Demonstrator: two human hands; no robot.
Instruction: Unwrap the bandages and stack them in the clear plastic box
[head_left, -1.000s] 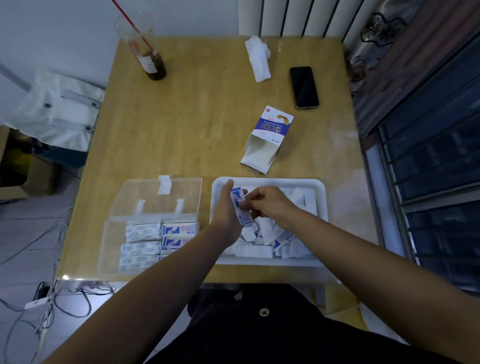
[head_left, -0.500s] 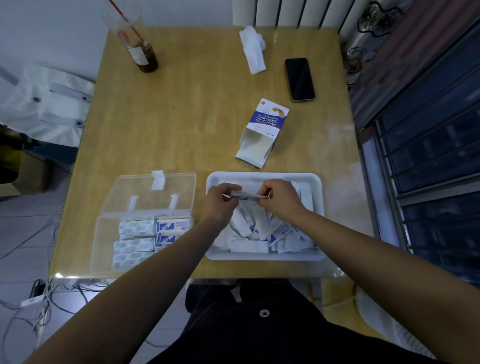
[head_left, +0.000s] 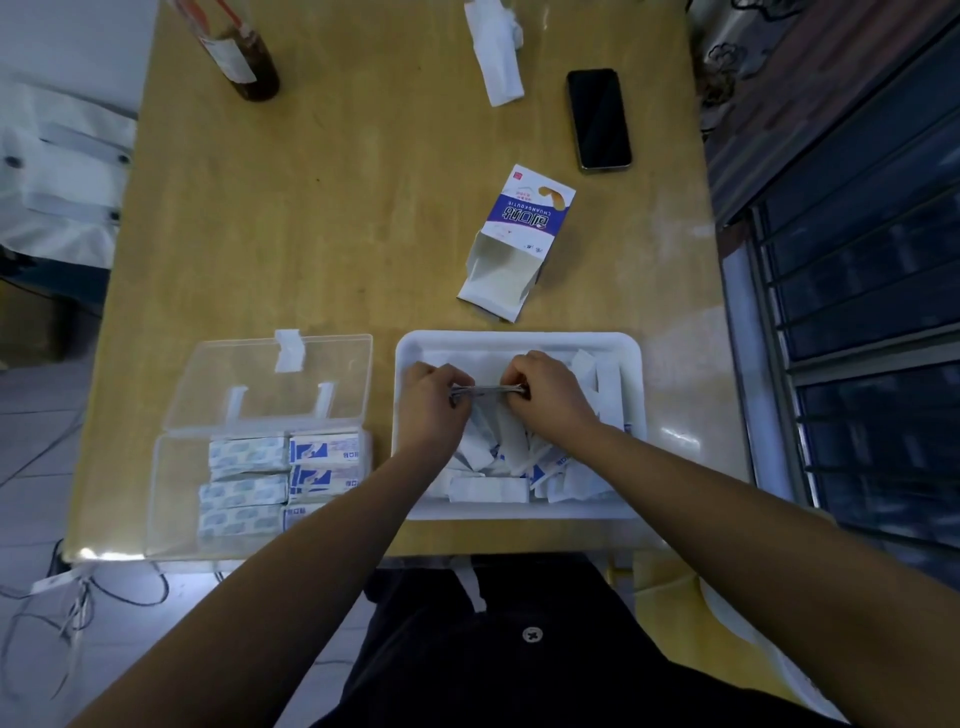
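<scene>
**A:** In the head view, where is the bandage being worked on?

**B:** It is held over the white tray, stretched between both hands. The left hand pinches one end and the right hand the other. Each grip is closed on it with curled fingers.

**A:** Which way does its long axis run?

**B:** Left to right, about parallel to the table's near edge. It shows edge-on, so I cannot tell whether the wrapper has parted.

**A:** And the clear plastic box?

**B:** It sits on the table just left of the tray, lid open, with stacked bandages inside. The left hand is nearer, so I judge the freed bandage should travel leftward in that hand.
</scene>
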